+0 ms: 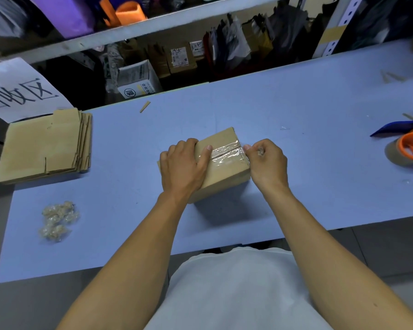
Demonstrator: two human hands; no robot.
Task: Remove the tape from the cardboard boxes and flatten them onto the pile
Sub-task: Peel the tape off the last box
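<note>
A small brown cardboard box (pixel 222 172) stands in the middle of the blue table (pixel 296 139), with clear tape (pixel 227 152) along its top seam. My left hand (pixel 181 167) grips the box's left end, thumb on the tape. My right hand (pixel 265 160) pinches the tape at the box's right edge, and a crumpled wad of clear tape shows inside its curled fingers. A pile of flattened boxes (pixel 45 148) lies at the left end of the table.
A heap of balled-up used tape (pixel 57 221) sits near the front left of the table. An orange tape dispenser (pixel 410 146) and a blue strip are at the right edge. Cardboard scraps (pixel 144 106) lie at the back. Shelves with boxes stand beyond.
</note>
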